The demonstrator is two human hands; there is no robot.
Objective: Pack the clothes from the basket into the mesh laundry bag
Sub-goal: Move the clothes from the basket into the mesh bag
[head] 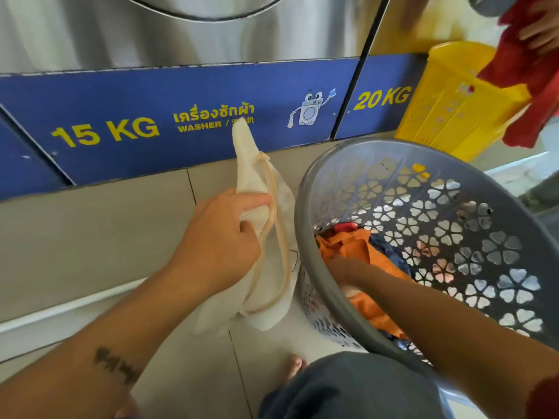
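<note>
My left hand [222,237] is clenched round the white mesh laundry bag [251,167], which hangs just beside the grey basket [332,158], above the tiled floor [121,237]. My right hand [343,270] is down inside the basket on the orange clothes [360,246]; whether its fingers grip them I cannot tell. Beyond stand the blue washer panel [181,95] and a yellow basket [447,101].

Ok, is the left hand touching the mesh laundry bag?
Touching. The head view shows the left hand pinching the mesh laundry bag, its fingers curled round the fabric.
</note>
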